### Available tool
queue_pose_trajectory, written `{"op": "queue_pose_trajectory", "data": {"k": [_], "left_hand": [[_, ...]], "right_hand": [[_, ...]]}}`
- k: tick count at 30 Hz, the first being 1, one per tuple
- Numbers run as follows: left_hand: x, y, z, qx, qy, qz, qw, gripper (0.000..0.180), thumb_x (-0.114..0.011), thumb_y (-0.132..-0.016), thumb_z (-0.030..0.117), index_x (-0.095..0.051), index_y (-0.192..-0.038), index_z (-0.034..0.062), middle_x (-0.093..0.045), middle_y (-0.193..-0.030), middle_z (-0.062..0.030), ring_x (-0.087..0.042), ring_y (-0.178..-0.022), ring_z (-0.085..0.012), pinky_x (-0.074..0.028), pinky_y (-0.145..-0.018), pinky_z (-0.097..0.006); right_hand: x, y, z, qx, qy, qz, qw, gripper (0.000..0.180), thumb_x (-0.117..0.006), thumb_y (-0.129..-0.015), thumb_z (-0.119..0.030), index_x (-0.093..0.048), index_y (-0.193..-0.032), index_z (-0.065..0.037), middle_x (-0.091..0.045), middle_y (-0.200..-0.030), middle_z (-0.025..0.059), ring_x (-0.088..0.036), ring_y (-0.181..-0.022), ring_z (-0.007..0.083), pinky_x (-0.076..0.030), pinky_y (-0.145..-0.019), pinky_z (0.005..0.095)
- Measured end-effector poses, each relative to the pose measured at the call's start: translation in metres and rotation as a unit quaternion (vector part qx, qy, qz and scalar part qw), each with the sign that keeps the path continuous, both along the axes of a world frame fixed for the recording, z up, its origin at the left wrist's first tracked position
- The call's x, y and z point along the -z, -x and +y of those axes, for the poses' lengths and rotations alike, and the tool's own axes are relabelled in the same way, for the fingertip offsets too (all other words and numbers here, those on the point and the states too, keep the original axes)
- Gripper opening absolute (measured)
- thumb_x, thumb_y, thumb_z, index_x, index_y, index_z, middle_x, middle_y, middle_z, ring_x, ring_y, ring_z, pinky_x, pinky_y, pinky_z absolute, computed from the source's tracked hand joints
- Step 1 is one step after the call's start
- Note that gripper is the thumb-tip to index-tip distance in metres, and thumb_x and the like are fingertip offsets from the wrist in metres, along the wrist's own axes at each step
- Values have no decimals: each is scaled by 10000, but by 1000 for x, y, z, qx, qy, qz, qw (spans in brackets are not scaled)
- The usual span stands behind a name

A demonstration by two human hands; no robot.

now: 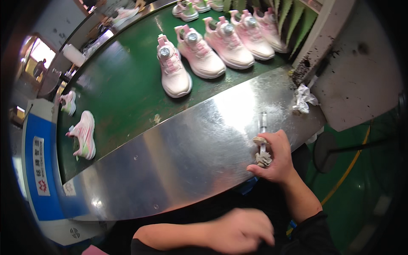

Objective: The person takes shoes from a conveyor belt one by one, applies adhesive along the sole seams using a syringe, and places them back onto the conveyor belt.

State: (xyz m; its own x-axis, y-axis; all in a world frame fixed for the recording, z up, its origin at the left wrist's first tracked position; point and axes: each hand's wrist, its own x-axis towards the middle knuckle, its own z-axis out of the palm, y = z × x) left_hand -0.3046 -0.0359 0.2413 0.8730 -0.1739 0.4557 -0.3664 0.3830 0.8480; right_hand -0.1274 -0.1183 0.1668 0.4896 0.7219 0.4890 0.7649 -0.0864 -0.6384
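Observation:
My right hand (280, 157) is at the right part of the metal ledge, thumb and fingers curved around a small lumpy piece (262, 158). The piece has beige rounded ends and crumpled whitish material on it. Just beyond the fingertips, a slim metal rod (264, 121) lies on the ledge; whether it joins the piece is unclear. My left hand (240, 231) is low in front of my body, below the ledge, smeared by motion. Its fingers look bent, and nothing shows in them. Beyond the ledge, pink-and-white shoes (212, 46) with round dials stand in a row on the green belt (131, 85).
A crumpled white wad (304, 98) lies at the ledge's right end, beside a grey upright panel (361, 63). Green strips (297, 27) hang behind the shoes. At the left, another shoe (85, 135) lies near a blue-and-white machine side (40, 161). A yellow cable (346, 170) crosses the green floor.

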Motion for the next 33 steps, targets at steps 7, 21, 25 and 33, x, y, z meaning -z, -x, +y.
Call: {"op": "queue_pose_trajectory", "data": {"k": [7,21,25,33], "left_hand": [[-17,-2,-87,10,-8,-67,998,253,-612,-797,280,-635,-631,89,-594,-657,-85,-562,-628,-302,-449,-579,-420],[-33,7,-117,-34,-35,-190,981,289,-596,-696,305,-476,-506,122,-479,-512,-73,-493,-486,-281,-381,-471,-424],[-35,9,-91,79,-81,-233,966,191,-544,-696,316,-499,-630,143,-506,-686,-32,-493,-663,-234,-383,-590,-371],[-50,45,-56,147,-171,-208,952,270,-684,-741,304,-474,-642,165,-373,-629,-7,-411,-618,-189,-320,-554,-337]], "right_hand": [[14,2,-3,21,4,38,999,681,-819,-638,-429,-556,-1095,2,-541,-901,113,-469,-784,254,-417,-688,341],[18,10,2,23,30,27,999,633,-804,-647,-406,-560,-1086,-20,-526,-890,115,-482,-799,265,-404,-714,362],[10,10,-8,11,61,-25,998,620,-774,-687,-460,-581,-1098,-38,-591,-941,120,-542,-822,297,-435,-761,384],[19,81,61,-36,-43,10,998,664,-706,-724,-530,-530,-1149,-51,-560,-896,102,-486,-808,286,-427,-754,378]]}}
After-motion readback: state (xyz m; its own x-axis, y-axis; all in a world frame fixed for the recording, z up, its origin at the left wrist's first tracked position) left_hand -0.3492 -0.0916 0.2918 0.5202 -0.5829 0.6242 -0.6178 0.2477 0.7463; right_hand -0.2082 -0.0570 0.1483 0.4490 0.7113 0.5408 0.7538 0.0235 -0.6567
